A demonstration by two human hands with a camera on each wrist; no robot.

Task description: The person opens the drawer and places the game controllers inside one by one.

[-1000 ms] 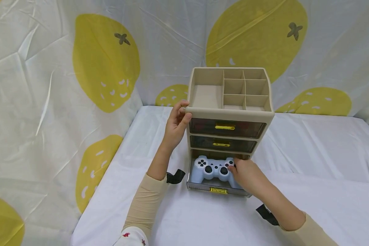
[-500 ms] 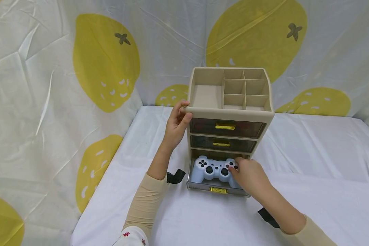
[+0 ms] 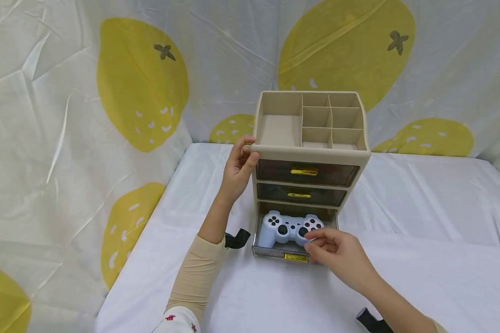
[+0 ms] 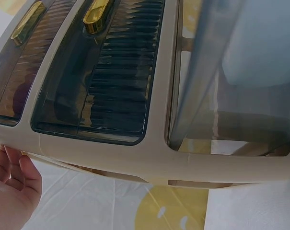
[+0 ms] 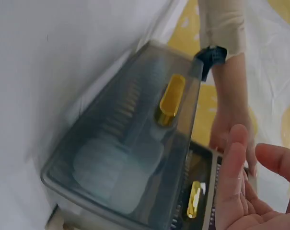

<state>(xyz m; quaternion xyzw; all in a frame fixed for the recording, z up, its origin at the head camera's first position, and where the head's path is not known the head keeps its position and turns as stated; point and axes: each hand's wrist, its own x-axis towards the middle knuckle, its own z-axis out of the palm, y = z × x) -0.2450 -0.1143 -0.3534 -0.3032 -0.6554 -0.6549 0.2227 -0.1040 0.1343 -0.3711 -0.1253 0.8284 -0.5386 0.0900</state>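
A beige desk organizer [image 3: 312, 150] with drawers stands upright on the white cloth. Its bottom drawer [image 3: 276, 252], see-through grey with a gold handle, is pulled out. Inside that drawer lies a light blue game controller [image 3: 292, 227], sticks facing up. My left hand [image 3: 238, 170] holds the organizer's upper left front corner, thumb in front and fingers at the side; the left wrist view shows these fingers [image 4: 13, 165] at its edge. Over the drawer's right front corner is my right hand [image 3: 337, 254], fingers loosely bent and nothing between them, partly covering the controller's right grip.
Two upper drawers, the top drawer [image 3: 329, 174] and the middle drawer [image 3: 322, 195], are closed. The organizer's top has several compartments [image 3: 318, 117]. Behind and left hangs a lemon-print curtain [image 3: 229, 60]. White cloth [image 3: 425, 203] spreads around the organizer.
My right hand has let go of the controller's right side and moved back toward the drawer's front corner. The controller stays in the drawer, and my left hand has kept its hold.
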